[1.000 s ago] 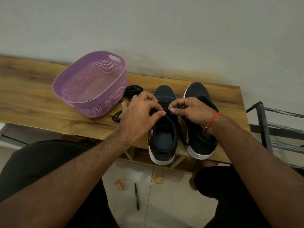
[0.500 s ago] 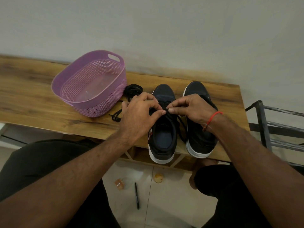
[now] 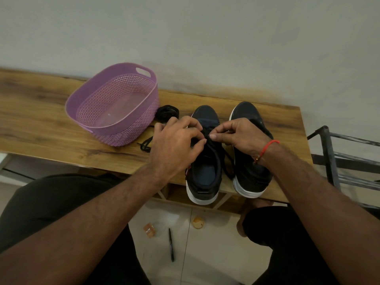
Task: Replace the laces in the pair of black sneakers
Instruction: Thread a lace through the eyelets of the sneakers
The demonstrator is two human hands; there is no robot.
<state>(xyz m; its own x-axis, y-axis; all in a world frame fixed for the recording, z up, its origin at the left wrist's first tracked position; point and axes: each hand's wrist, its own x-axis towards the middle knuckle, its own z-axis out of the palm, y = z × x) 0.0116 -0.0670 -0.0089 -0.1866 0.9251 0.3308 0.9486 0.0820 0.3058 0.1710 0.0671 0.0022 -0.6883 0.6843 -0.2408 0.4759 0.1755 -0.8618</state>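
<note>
Two black sneakers with white soles stand side by side on the wooden bench, heels toward me: the left sneaker (image 3: 203, 173) and the right sneaker (image 3: 249, 173). My left hand (image 3: 174, 145) and my right hand (image 3: 240, 132) meet over the left sneaker's lacing area, each pinching its black lace (image 3: 228, 161). A strand of that lace hangs down between the shoes. A bundle of black lace (image 3: 166, 113) lies behind my left hand, and a loose lace end (image 3: 145, 144) trails beside the basket.
An empty purple plastic basket (image 3: 92, 103) sits left of the shoes on the wooden bench (image 3: 41, 124). A dark metal rack (image 3: 339, 157) stands at the right. On the tiled floor lie a black pen (image 3: 171, 244) and small bits.
Both hands have stayed over the left sneaker with only small finger shifts on the lace. The view has drifted slightly.
</note>
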